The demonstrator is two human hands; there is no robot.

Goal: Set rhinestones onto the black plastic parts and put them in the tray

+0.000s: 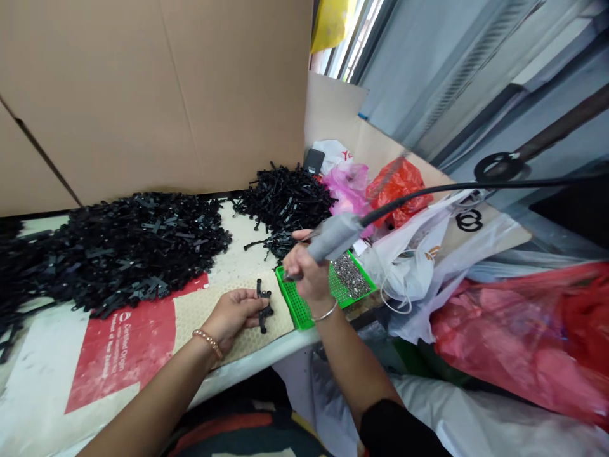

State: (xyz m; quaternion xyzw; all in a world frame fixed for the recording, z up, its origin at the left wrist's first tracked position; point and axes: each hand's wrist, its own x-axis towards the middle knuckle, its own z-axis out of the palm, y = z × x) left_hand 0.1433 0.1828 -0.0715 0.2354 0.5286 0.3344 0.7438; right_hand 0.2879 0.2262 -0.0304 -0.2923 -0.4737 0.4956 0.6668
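My left hand (234,314) rests on a beige honeycomb mat (247,343) and pinches a small black plastic part (263,306) against it. My right hand (307,270) is closed round a grey powered screwdriver (335,236) with a black cable (457,188) leading off to the right. The tool's tip points down at the left end of a green perforated tray (297,304). A heap of small silver screws (351,274) lies in the tray's right half.
Two big piles of black plastic parts (133,244) (285,200) lie along a cardboard wall (152,95). White, pink and red plastic bags (419,254) crowd the right side. The table edge (266,362) runs close to my body.
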